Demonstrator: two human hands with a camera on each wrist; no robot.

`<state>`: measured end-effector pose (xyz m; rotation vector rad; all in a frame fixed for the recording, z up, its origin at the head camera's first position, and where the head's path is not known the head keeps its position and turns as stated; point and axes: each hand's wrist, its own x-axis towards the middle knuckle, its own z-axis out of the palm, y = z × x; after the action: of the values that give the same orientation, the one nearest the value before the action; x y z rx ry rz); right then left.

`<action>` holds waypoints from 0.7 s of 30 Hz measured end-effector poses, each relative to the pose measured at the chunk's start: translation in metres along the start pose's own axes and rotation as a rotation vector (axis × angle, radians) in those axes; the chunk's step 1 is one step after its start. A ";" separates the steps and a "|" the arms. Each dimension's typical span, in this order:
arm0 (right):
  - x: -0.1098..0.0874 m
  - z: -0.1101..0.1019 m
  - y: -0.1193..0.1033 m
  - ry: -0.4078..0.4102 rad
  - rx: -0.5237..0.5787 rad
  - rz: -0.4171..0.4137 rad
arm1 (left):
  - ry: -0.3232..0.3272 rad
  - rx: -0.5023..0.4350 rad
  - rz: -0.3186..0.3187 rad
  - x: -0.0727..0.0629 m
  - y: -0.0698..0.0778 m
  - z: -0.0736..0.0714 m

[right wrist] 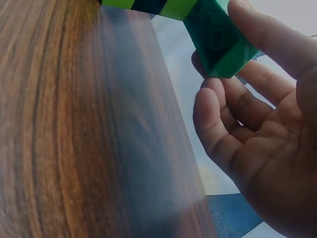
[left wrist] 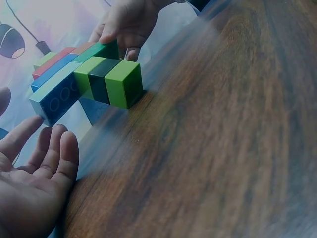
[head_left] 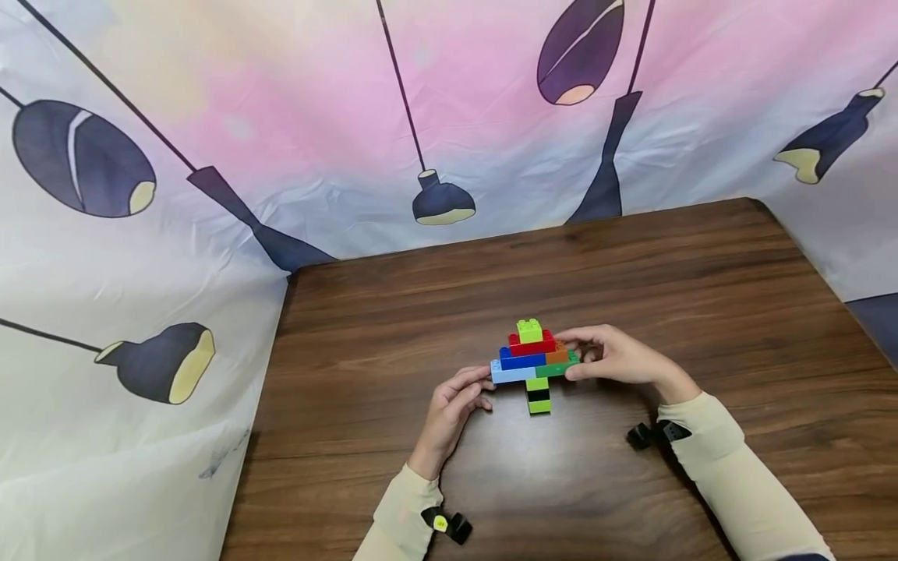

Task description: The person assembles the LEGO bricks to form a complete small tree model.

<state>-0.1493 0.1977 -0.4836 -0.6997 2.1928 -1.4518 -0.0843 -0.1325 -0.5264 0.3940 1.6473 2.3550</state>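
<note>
A tree-shaped toy-brick model (head_left: 522,362) stands upright on the table. Its narrow stem (left wrist: 106,82) is lime, black and lime. Above that come a light blue brick (head_left: 514,375) beside a green brick (right wrist: 215,37), then blue beside orange, then red, with a lime brick (head_left: 529,331) on top. My right hand (head_left: 617,354) pinches the green end, thumb in front and fingers behind. At the opposite end, my left hand (head_left: 452,405) has its index fingertip right at the light blue brick's lower corner, the other fingers loosely bent below it.
The brown wooden table (head_left: 379,327) extends around the model on all sides. Behind and to the left hangs a pastel cloth (head_left: 316,117) printed with dark lamps. Each sleeved wrist carries a small black camera, such as the right one (head_left: 655,435).
</note>
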 end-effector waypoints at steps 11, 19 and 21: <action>0.002 0.003 0.005 0.033 0.013 -0.075 | -0.007 0.014 0.005 0.000 -0.002 -0.002; 0.006 0.005 0.009 0.059 0.004 -0.084 | -0.008 0.029 -0.004 0.000 -0.002 -0.004; 0.006 0.006 0.009 0.062 0.004 -0.077 | -0.006 0.032 -0.015 0.000 -0.002 -0.004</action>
<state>-0.1523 0.1929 -0.4940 -0.7544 2.2319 -1.5345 -0.0855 -0.1355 -0.5296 0.3927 1.6813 2.3177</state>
